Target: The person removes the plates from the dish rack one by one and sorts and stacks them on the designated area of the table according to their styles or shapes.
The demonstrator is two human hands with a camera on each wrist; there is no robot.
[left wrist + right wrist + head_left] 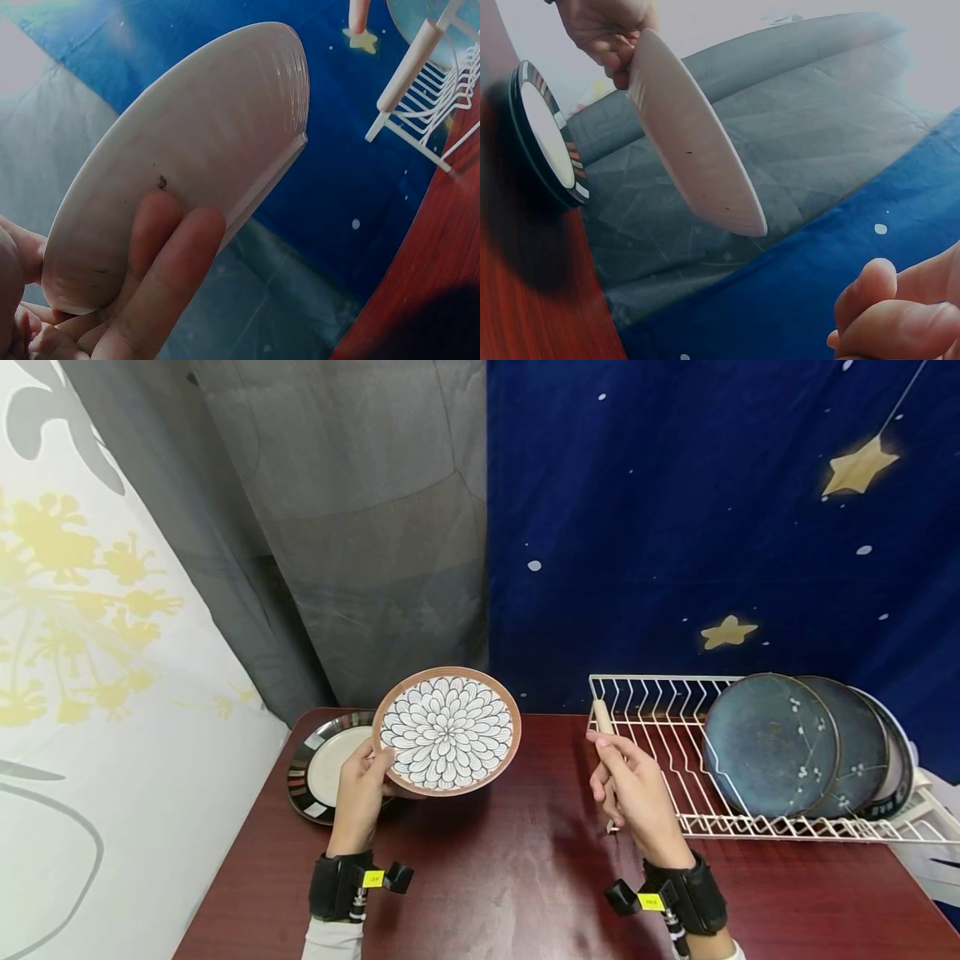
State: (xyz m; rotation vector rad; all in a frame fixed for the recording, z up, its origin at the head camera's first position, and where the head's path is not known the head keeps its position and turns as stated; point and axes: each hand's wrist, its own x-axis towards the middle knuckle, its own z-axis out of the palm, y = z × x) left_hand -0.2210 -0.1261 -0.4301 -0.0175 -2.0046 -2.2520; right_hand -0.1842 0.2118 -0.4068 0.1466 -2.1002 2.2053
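Observation:
My left hand grips the left edge of a round plate with a brown rim and a black-and-white petal pattern, held tilted above the table. The thumb lies on the patterned face, while two fingertips press the pale underside in the left wrist view. Below and behind it, a dark-rimmed plate with a cream centre lies on the table, partly hidden. My right hand holds nothing; its fingers are loosely bent, close to the wooden handle of a white wire dish rack.
Blue plates stand upright in the right part of the rack, with a dark-rimmed plate behind them. Grey and blue curtains hang at the back of the red-brown table. A patterned white wall borders its left side.

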